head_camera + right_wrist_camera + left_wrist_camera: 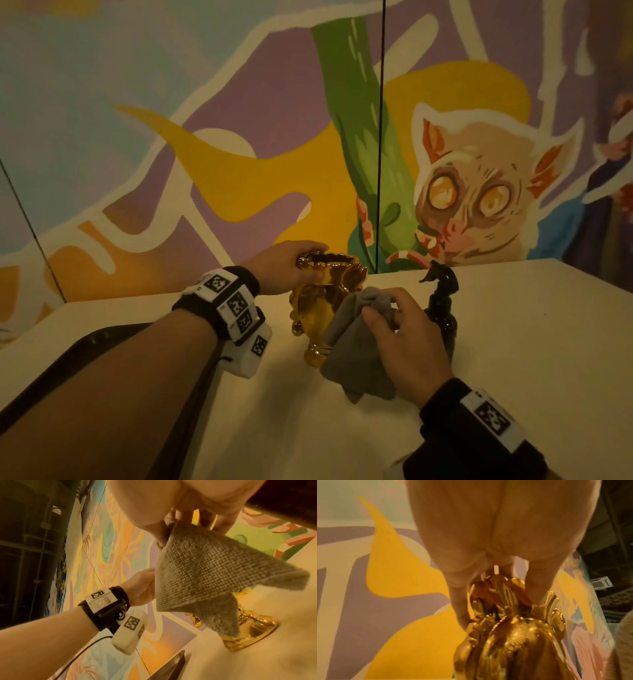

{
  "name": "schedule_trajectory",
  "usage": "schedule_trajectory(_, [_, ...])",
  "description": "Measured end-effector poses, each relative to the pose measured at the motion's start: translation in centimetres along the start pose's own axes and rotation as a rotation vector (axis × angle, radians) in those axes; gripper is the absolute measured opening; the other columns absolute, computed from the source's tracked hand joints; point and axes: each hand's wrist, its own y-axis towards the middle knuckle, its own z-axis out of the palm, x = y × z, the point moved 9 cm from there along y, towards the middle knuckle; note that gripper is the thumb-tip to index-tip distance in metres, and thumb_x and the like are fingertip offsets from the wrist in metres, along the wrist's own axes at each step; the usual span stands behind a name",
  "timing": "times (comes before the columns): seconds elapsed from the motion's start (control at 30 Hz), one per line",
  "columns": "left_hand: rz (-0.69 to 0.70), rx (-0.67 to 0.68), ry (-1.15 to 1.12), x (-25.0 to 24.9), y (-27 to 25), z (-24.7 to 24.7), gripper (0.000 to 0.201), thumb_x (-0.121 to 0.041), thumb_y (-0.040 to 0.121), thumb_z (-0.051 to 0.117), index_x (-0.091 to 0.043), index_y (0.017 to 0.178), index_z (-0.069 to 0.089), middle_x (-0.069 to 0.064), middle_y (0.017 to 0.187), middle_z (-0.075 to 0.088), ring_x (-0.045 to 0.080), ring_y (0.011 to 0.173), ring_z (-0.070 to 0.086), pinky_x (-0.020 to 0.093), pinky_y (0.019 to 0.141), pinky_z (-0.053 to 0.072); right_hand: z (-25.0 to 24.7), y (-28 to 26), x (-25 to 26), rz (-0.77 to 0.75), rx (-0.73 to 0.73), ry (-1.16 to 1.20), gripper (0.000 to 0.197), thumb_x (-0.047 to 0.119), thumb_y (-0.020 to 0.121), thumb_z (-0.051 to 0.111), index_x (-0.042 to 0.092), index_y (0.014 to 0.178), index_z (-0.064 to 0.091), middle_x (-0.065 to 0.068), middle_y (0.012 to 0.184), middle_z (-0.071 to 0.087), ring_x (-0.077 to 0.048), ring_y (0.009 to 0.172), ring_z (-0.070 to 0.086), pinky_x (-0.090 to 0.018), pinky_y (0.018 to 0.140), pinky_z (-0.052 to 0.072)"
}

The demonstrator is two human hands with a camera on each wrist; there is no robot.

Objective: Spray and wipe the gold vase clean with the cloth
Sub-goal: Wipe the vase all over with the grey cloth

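A shiny gold vase (320, 301) with a lumpy, ornate surface stands upright on the pale table (513, 342). My left hand (291, 265) grips its rim from above; in the left wrist view the fingers (458, 608) curl over the vase (513, 642) top. My right hand (394, 329) holds a bunched grey cloth (356, 342) against the vase's right side. From the right wrist, the cloth (205, 574) hangs from my pinching fingers (159, 534) and covers most of the vase, whose gold foot (248, 632) shows below. A black spray bottle (442, 301) stands just behind my right hand.
A painted mural wall (239, 154) rises right behind the table's far edge. A dark, flat, rounded object (68, 370) lies at the table's left near my forearm. The table surface extends to the right of the bottle.
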Motion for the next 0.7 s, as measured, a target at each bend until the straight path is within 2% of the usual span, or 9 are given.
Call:
schedule_trajectory(0.07, [0.014,-0.042,-0.030,0.2,0.0,-0.3,0.049,-0.033,0.086,0.066,-0.026,0.132,0.051,0.003,0.131,0.057,0.020,0.107,0.055,0.029,0.086,0.040,-0.4,0.1,0.1,-0.005,-0.030,0.016,0.011,0.032,0.092,0.053,0.036,0.100,0.046,0.016,0.089,0.057,-0.004,0.085,0.055,-0.019,0.066,0.044])
schedule_trajectory(0.13, [0.008,-0.098,-0.068,0.8,-0.3,-0.7,0.046,-0.033,0.083,0.070,-0.024,0.125,0.056,0.003,0.125,0.059,0.022,0.107,0.057,0.035,0.089,0.046,-0.7,0.1,0.5,-0.023,-0.072,0.029,0.013,0.032,0.091,0.054,0.038,0.097,0.045,0.012,0.087,0.061,-0.004,0.084,0.058,-0.023,0.068,0.049])
schedule_trajectory(0.27, [-0.053,-0.194,-0.146,2.7,-1.6,-1.5,0.046,-0.035,0.080,0.072,-0.020,0.122,0.059,0.000,0.119,0.061,0.023,0.109,0.058,0.046,0.093,0.050,-0.7,0.6,2.3,-0.113,-0.145,-0.008,0.015,0.032,0.090,0.057,0.033,0.100,0.045,0.008,0.087,0.065,-0.008,0.084,0.063,-0.036,0.074,0.057])
schedule_trajectory(0.4, [-0.094,-0.225,-0.270,4.1,-3.3,-2.1,0.041,-0.032,0.082,0.071,-0.029,0.121,0.060,0.002,0.119,0.063,0.025,0.100,0.065,0.052,0.085,0.055,1.1,1.6,5.5,-0.262,-0.137,-0.053,0.017,0.030,0.091,0.055,0.032,0.103,0.043,0.007,0.092,0.062,-0.014,0.089,0.062,-0.034,0.072,0.056])
schedule_trajectory(0.47, [-0.086,-0.252,-0.355,4.3,-4.2,-2.3,0.029,-0.027,0.084,0.070,-0.028,0.112,0.065,0.005,0.110,0.067,0.025,0.091,0.070,0.051,0.078,0.059,3.2,2.3,6.5,-0.311,-0.076,-0.113,0.021,0.029,0.092,0.054,0.031,0.110,0.043,0.003,0.097,0.063,-0.019,0.093,0.062,-0.039,0.077,0.054])
schedule_trajectory(0.5, [-0.083,-0.267,-0.383,4.3,-4.6,-2.5,0.021,-0.027,0.084,0.069,-0.026,0.105,0.067,0.005,0.104,0.069,0.023,0.087,0.071,0.049,0.074,0.059,4.7,2.7,6.5,-0.316,-0.022,-0.158,0.026,0.028,0.092,0.053,0.030,0.116,0.044,-0.001,0.106,0.064,-0.021,0.099,0.060,-0.041,0.083,0.052])
schedule_trajectory(0.57, [-0.089,-0.279,-0.438,4.4,-5.3,-2.5,0.010,-0.025,0.086,0.067,-0.019,0.094,0.069,0.006,0.091,0.070,0.018,0.076,0.070,0.043,0.068,0.059,7.8,3.1,6.1,-0.345,0.072,-0.288,0.039,0.028,0.093,0.052,0.026,0.130,0.041,-0.002,0.128,0.056,-0.021,0.117,0.051,-0.038,0.099,0.043])
schedule_trajectory(0.63, [-0.122,-0.260,-0.528,4.8,-5.8,-2.0,0.013,-0.020,0.090,0.061,-0.010,0.092,0.069,0.007,0.080,0.068,0.015,0.063,0.066,0.034,0.062,0.057,10.0,2.8,5.7,-0.395,0.112,-0.414,0.050,0.030,0.094,0.049,0.022,0.140,0.032,-0.002,0.142,0.045,-0.019,0.130,0.038,-0.034,0.109,0.032])
schedule_trajectory(0.7, [-0.157,-0.232,-0.586,5.4,-6.3,-1.5,0.017,-0.016,0.092,0.057,-0.002,0.095,0.068,0.010,0.077,0.067,0.016,0.062,0.066,0.031,0.061,0.056,11.1,2.3,5.2,-0.430,0.130,-0.508,0.055,0.035,0.095,0.044,0.022,0.145,0.023,-0.002,0.147,0.038,-0.018,0.134,0.033,-0.033,0.113,0.026])
